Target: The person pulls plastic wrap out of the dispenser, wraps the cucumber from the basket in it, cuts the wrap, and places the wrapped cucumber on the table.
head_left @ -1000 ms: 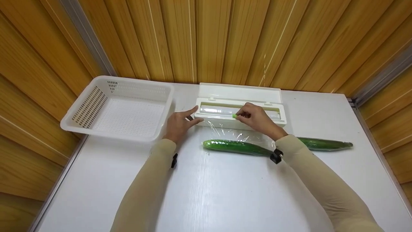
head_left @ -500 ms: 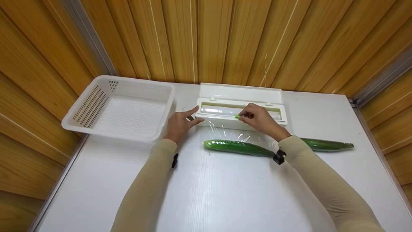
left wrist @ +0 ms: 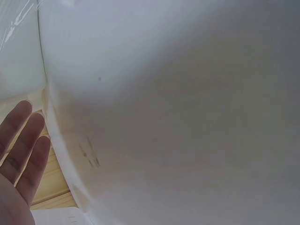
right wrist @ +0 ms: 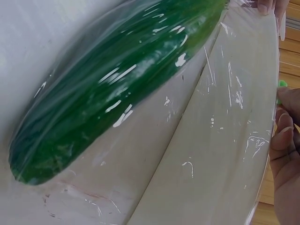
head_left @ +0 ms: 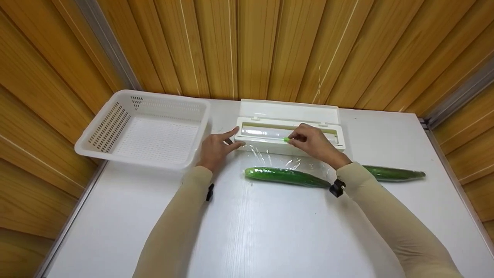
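A white cling film dispenser (head_left: 270,147) stands at the back of the table in the head view, its lid (head_left: 289,109) tipped back. A film roll (head_left: 260,132) shows inside. My left hand (head_left: 214,151) holds the box's left end between thumb and index finger; its other fingers (left wrist: 29,152) stay extended in the left wrist view. My right hand (head_left: 314,143) pinches a small green slide cutter (head_left: 286,139) on the front rail. Clear film runs from the box down to a cucumber (head_left: 283,177), wrapped around it. In the right wrist view the film looks wrinkled over the cucumber (right wrist: 112,84).
A white perforated basket (head_left: 141,160) stands at the left. Another cucumber (head_left: 397,173), apparently wrapped, lies at the right, partly behind my right sleeve. Wood-patterned walls (head_left: 285,50) close off the back and sides of the white table (head_left: 270,231).
My right hand has slid slightly to the right along the dispenser's rail with the green slide cutter. My left hand keeps its hold on the box end, and the cucumbers stay in place.
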